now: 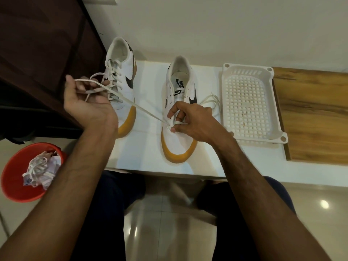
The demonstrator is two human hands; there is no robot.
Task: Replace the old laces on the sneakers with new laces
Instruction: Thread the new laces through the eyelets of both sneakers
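Two white sneakers with tan soles stand on a white table (146, 159). The left sneaker (122, 72) is fully laced. The right sneaker (179, 102) has bare upper eyelets, and a white lace (139, 107) runs taut from its lowest eyelets up to my left hand (84, 98), which grips the lace in a loop in front of the left sneaker. My right hand (190, 119) rests on the right sneaker's toe end and pinches the lace at the eyelets. The lace's other end (212, 101) lies loose to the right of this shoe.
A white perforated plastic tray (248, 72) sits right of the shoes, next to a wooden surface (316, 113). A red bin (13, 178) on the floor at the left holds old laces (38, 166) and paper scraps. Dark furniture (37, 44) stands at the left. My knees are under the table.
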